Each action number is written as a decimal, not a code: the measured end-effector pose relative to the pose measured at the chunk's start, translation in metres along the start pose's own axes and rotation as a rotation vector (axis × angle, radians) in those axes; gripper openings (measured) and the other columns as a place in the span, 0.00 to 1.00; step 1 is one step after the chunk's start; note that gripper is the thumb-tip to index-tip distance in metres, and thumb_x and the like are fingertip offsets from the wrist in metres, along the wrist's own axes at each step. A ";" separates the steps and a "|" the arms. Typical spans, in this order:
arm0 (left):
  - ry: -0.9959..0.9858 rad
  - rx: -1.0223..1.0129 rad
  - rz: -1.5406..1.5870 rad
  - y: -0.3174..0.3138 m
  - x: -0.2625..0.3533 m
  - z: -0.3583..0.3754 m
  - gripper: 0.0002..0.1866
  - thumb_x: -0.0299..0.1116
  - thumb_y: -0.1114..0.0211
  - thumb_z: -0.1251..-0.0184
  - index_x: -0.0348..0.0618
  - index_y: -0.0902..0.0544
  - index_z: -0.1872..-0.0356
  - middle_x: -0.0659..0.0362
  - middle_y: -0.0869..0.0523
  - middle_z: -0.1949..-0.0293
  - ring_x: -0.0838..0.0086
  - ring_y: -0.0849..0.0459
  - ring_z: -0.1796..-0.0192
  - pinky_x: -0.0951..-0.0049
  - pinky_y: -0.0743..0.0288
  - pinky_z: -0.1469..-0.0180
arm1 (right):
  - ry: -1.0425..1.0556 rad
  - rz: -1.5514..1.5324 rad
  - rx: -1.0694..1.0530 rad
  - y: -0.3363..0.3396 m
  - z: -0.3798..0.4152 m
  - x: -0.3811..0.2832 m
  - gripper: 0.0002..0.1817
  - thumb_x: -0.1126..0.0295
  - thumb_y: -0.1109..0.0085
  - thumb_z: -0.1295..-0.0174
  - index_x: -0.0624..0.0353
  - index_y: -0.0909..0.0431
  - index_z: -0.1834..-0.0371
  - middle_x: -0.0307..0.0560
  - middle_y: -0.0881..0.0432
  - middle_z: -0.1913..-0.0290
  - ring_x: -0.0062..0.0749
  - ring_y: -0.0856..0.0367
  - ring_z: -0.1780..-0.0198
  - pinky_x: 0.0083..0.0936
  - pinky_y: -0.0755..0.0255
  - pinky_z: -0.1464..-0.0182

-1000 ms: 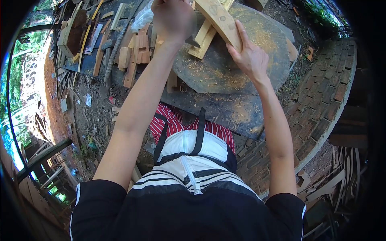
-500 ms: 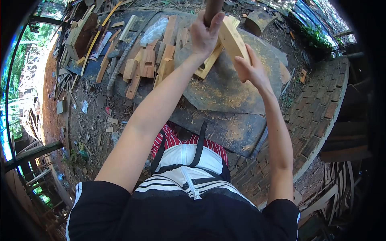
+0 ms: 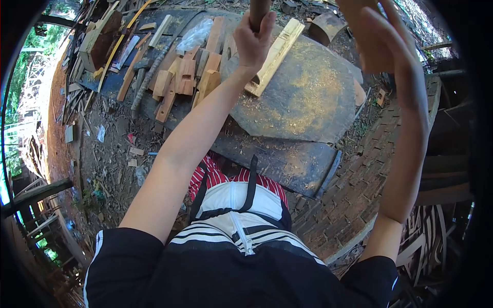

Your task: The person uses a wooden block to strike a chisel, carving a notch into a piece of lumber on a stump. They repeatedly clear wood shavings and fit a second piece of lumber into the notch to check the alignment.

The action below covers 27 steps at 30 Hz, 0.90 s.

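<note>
In the head view, my left hand [image 3: 254,42] is wrapped round a thick round wooden handle [image 3: 259,14], whose far end is cut off by the top edge. My right hand [image 3: 393,46] is raised at the upper right, close to the camera and in shade. It grips a wooden block [image 3: 357,20], which is dim and partly out of frame. A pale wooden beam [image 3: 281,51] with a cut-out at its near end lies slanted on the dark flat board [image 3: 287,110], just right of my left hand. Yellowish wood chips are scattered over the board.
Several mortised wood pieces [image 3: 186,77] and a clear plastic bag [image 3: 195,38] lie left of the board. Farther left is a pile of wood strips [image 3: 110,51]. A round log piece [image 3: 327,28] stands beyond. A brick ledge [image 3: 354,169] runs along the right.
My right hand has lifted the wooden block off the beam, up and to the right towards the camera. My left hand has shifted slightly left and down, still holding the handle.
</note>
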<state>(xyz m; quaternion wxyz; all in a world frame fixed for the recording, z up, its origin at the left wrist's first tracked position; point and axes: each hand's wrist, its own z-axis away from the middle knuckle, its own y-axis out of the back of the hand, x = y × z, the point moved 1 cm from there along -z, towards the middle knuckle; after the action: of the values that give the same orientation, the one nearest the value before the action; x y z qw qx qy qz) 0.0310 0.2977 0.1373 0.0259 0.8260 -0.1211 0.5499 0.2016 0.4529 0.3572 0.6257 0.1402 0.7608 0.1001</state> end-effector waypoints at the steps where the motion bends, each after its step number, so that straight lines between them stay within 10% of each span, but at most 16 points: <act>1: -0.046 0.028 -0.088 -0.001 0.004 0.000 0.21 0.49 0.27 0.31 0.40 0.21 0.68 0.65 0.21 0.80 0.83 0.25 0.78 0.76 0.31 0.74 | 0.070 0.031 0.262 -0.030 -0.010 0.002 0.42 0.52 0.40 0.32 0.60 0.44 0.20 0.60 0.30 0.28 0.44 0.29 0.29 0.38 0.34 0.30; 2: -0.102 0.052 -0.177 -0.001 0.005 -0.003 0.22 0.48 0.24 0.35 0.39 0.20 0.69 0.61 0.18 0.79 0.79 0.22 0.77 0.73 0.27 0.71 | 0.150 0.063 0.530 -0.046 -0.014 0.009 0.43 0.52 0.40 0.32 0.60 0.45 0.19 0.60 0.30 0.28 0.44 0.29 0.29 0.37 0.33 0.30; 4: -0.207 0.073 -0.257 -0.002 0.003 -0.005 0.19 0.43 0.22 0.38 0.39 0.21 0.69 0.58 0.17 0.79 0.76 0.20 0.77 0.72 0.26 0.70 | 0.037 0.791 0.096 -0.050 0.005 0.003 0.45 0.51 0.40 0.33 0.60 0.46 0.18 0.60 0.32 0.26 0.42 0.31 0.27 0.35 0.34 0.29; 5: -0.275 0.116 -0.271 -0.002 0.002 -0.006 0.17 0.40 0.23 0.38 0.39 0.21 0.69 0.57 0.16 0.78 0.74 0.19 0.76 0.72 0.25 0.69 | -0.370 0.706 -0.113 -0.026 -0.012 0.022 0.47 0.51 0.38 0.35 0.60 0.47 0.18 0.62 0.33 0.26 0.47 0.28 0.30 0.38 0.33 0.30; 8: -0.225 0.143 -0.289 -0.001 0.006 -0.004 0.14 0.33 0.24 0.40 0.37 0.21 0.69 0.54 0.17 0.78 0.73 0.17 0.75 0.71 0.24 0.67 | -0.140 0.101 0.104 -0.020 -0.017 0.059 0.48 0.51 0.37 0.37 0.62 0.46 0.19 0.65 0.28 0.30 0.50 0.22 0.36 0.42 0.28 0.33; 9: -0.214 0.143 -0.253 0.003 0.006 -0.004 0.14 0.33 0.25 0.38 0.38 0.22 0.70 0.59 0.18 0.79 0.78 0.19 0.76 0.73 0.26 0.70 | -0.075 0.125 0.213 -0.023 -0.011 0.088 0.44 0.42 0.41 0.35 0.44 0.43 0.17 0.56 0.24 0.31 0.45 0.19 0.38 0.37 0.24 0.38; 12: -0.107 0.138 -0.107 0.018 0.009 -0.012 0.14 0.33 0.27 0.34 0.40 0.24 0.71 0.65 0.21 0.80 0.84 0.23 0.79 0.77 0.31 0.76 | -0.189 0.150 0.201 -0.044 -0.007 0.142 0.44 0.41 0.44 0.36 0.45 0.44 0.18 0.63 0.20 0.42 0.39 0.13 0.52 0.35 0.17 0.59; 20: 0.357 -0.164 0.010 0.066 0.011 -0.022 0.13 0.32 0.29 0.32 0.45 0.25 0.72 0.68 0.26 0.83 0.86 0.31 0.86 0.81 0.41 0.85 | -0.496 0.895 -0.029 -0.106 0.035 0.223 0.47 0.42 0.44 0.35 0.26 0.59 0.16 0.60 0.11 0.56 0.59 0.11 0.58 0.48 0.19 0.57; 27: 0.260 0.166 0.224 0.075 0.020 -0.025 0.16 0.33 0.28 0.31 0.45 0.27 0.76 0.66 0.26 0.84 0.86 0.30 0.85 0.81 0.40 0.85 | -0.434 0.837 0.074 -0.115 0.041 0.229 0.46 0.45 0.40 0.36 0.27 0.55 0.16 0.59 0.11 0.58 0.59 0.11 0.60 0.49 0.19 0.58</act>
<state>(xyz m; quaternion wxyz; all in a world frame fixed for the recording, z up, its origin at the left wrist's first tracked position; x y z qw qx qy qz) -0.0014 0.2265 0.1586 -0.0885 0.7287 -0.1622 0.6595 0.1913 0.4214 0.1004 0.6707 0.4746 0.4936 0.2850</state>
